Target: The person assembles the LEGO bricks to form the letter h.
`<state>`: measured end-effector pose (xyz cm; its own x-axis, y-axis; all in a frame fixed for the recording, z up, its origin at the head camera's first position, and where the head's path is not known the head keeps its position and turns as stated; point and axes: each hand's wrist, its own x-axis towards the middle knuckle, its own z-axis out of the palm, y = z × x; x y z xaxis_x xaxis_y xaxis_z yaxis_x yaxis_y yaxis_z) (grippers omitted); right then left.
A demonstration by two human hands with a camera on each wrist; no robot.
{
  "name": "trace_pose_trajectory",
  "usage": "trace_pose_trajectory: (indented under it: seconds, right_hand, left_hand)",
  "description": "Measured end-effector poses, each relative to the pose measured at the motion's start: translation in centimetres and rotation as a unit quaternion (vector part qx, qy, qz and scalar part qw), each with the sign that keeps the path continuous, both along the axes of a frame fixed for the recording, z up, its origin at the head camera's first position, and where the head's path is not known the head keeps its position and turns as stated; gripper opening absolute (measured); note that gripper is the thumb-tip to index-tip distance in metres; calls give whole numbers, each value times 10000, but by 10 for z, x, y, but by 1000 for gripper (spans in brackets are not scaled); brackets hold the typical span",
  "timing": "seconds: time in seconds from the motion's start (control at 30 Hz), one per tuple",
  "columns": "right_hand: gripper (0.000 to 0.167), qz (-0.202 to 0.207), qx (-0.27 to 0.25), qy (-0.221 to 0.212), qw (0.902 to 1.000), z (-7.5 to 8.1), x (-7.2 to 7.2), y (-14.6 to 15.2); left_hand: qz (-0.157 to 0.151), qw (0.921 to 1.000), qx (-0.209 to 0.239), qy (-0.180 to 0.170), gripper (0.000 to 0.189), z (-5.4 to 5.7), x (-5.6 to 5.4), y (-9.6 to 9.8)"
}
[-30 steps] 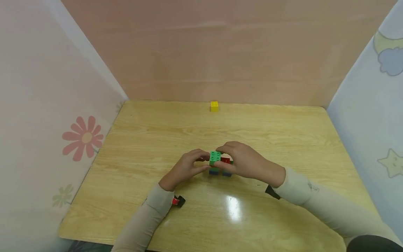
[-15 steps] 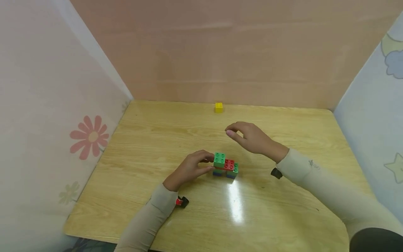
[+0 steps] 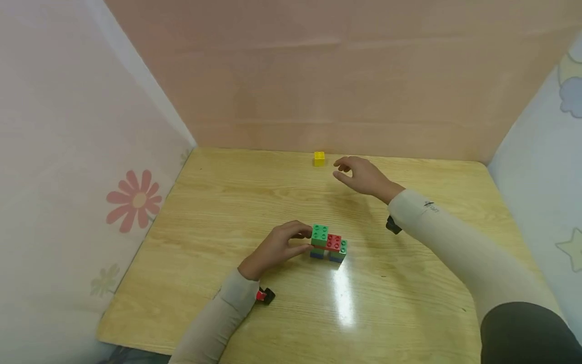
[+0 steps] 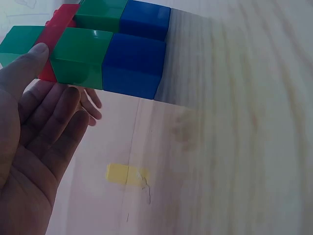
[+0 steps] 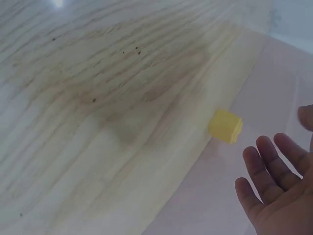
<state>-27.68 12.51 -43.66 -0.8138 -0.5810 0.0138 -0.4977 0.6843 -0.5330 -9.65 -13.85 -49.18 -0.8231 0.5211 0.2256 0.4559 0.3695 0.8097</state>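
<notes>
A small structure of toy building bricks stands on the table: a green brick point(image 3: 320, 233) on top at the left, a red brick point(image 3: 334, 242) beneath it as a bridge, and two legs of green over blue bricks point(image 4: 134, 63). My left hand point(image 3: 279, 247) pinches its left end; in the left wrist view the thumb lies on the red brick and the fingers curl round the far side. My right hand point(image 3: 361, 176) is raised over the back of the table, fingers relaxed, holding nothing. Just left of it sits a yellow brick point(image 3: 319, 158), which the right wrist view shows beyond the fingertips.
The wooden table point(image 3: 245, 202) ends at a pinkish back wall point(image 3: 291, 76). Pale printed panels, one with a flower point(image 3: 136, 200), stand at the left and right sides. The yellow brick lies close to the table's back edge.
My right hand has let go of the brick structure and moved away to the back, towards the yellow brick. The left hand has stayed at the structure.
</notes>
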Motion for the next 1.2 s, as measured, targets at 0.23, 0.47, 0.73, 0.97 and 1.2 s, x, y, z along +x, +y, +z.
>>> trace_pose_trajectory:
  seconds: [0.23,0.47,0.73,0.97,1.2]
  right_hand:
    - [54,8,79,-143,9999,-17,-12,-7]
    - [61,1,643,-56,9979,-20,-27,-23]
    - [64,124,741,-100,9971,-9,-40,-45]
    - [71,-63,731,-206,9971,-12,-45,-51]
    - [82,-141,512,-318,9981,-25,-54,-50]
  left_hand:
    - [62,9999,-85,-43,34,0,8,-7]
    - [153,9998,-31,93,32,1,15,-16]
    - [236,9997,33,105,32,1,18,-21]
    - [185,9998,19,79,33,-2,18,-21]
    - [207,9997,58,135,33,-6,19,-17]
